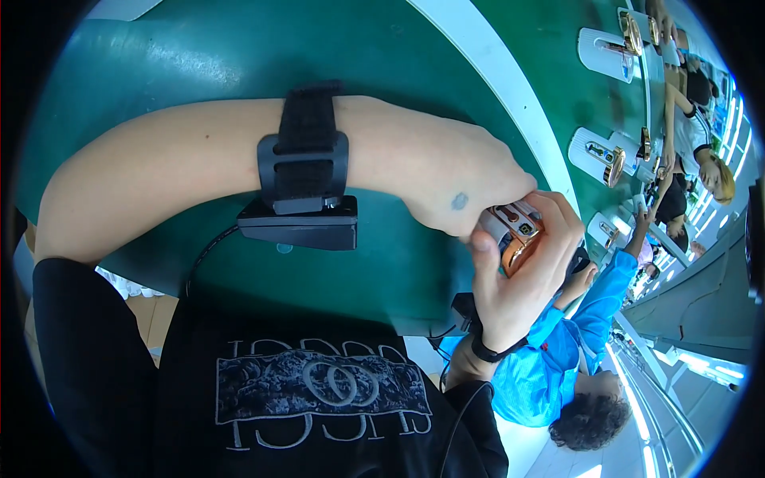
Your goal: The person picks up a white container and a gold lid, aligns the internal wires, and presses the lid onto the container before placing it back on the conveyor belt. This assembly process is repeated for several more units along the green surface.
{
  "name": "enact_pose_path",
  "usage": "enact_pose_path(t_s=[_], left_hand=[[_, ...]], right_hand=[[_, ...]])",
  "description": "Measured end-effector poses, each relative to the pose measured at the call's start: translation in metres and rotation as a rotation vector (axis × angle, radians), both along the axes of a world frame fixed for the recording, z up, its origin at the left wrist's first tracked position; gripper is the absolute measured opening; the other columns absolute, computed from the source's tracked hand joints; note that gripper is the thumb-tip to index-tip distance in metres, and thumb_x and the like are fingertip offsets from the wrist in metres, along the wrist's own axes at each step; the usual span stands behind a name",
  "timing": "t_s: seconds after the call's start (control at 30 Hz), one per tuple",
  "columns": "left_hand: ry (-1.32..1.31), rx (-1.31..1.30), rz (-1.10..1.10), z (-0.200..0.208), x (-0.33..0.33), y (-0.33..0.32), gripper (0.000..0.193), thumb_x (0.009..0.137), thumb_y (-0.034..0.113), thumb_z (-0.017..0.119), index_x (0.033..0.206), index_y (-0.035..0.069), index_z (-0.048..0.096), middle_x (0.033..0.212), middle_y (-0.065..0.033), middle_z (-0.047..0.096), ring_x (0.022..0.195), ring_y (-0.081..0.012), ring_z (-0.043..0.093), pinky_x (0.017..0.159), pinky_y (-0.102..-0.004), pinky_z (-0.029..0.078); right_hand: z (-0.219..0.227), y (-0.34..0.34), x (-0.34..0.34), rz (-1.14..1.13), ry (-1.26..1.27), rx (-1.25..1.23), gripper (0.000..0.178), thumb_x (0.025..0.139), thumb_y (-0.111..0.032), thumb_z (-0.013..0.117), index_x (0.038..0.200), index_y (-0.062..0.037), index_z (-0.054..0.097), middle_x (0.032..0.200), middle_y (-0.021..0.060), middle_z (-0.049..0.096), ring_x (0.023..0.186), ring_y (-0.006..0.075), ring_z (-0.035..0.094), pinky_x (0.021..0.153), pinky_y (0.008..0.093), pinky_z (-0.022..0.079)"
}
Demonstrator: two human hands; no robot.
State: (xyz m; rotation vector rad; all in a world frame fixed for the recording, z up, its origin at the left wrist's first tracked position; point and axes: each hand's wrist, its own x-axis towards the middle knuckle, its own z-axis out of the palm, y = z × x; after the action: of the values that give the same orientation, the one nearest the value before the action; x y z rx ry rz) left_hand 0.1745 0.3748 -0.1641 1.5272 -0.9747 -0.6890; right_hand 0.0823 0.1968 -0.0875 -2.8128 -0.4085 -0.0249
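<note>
A small white and copper-coloured device housing (522, 229) sits between my hands at the right side of the green table, with small parts showing in its open face. My right hand (532, 259) is closed round its copper-coloured side, thumb on the near side and fingers over the far side. Across the table reaches my left arm, and my left hand (470, 175) is bent in against the housing's left side. Most of its fingers are hidden behind the hand and the housing, but it appears to grip that end.
Beyond a curved white strip (510, 76), a green line surface carries white rounded units with copper-coloured rings (599, 155). A person in a blue jacket (530, 374) sits close on my right; others work farther along. A black box (299, 223) hangs from my left wrist strap, with a cable.
</note>
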Motion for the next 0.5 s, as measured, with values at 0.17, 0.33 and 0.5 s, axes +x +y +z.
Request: enact_pose_path(t_s=[0.17, 0.33, 0.5], left_hand=[[0.221, 0.165, -0.344, 0.02, 0.023, -0.006, 0.045, 0.087, 0.027, 0.078, 0.116, -0.003, 0.061, 0.09, -0.0139, 0.07, 0.075, -0.0264, 0.068, 0.069, -0.0369, 0.054], [0.421, -0.084, -0.027, 0.003, -0.004, -0.02, 0.048, 0.092, 0.031, 0.076, 0.125, -0.001, 0.061, 0.101, -0.0112, 0.07, 0.088, -0.0152, 0.067, 0.076, -0.0296, 0.054], [0.668, 0.105, -0.05, 0.018, -0.026, -0.052, 0.051, 0.091, 0.015, 0.076, 0.134, -0.001, 0.054, 0.122, -0.0106, 0.065, 0.1, -0.0169, 0.068, 0.08, -0.0312, 0.058]], right_hand=[[0.012, -0.007, 0.008, 0.068, 0.113, -0.053, 0.076, 0.07, -0.029, 0.092, 0.131, -0.004, 0.055, 0.126, 0.0178, 0.059, 0.108, 0.0357, 0.061, 0.081, 0.0435, 0.056], [0.0, -0.021, 0.007, 0.095, 0.194, 0.099, 0.081, 0.064, -0.027, 0.093, 0.133, -0.0046, 0.055, 0.131, 0.0168, 0.056, 0.114, 0.0392, 0.059, 0.087, 0.0437, 0.057], [-0.017, -0.065, -0.021, 0.093, 0.106, 0.203, 0.076, 0.067, -0.028, 0.09, 0.131, -0.0055, 0.055, 0.135, 0.0164, 0.052, 0.116, 0.0383, 0.057, 0.087, 0.0447, 0.056]])
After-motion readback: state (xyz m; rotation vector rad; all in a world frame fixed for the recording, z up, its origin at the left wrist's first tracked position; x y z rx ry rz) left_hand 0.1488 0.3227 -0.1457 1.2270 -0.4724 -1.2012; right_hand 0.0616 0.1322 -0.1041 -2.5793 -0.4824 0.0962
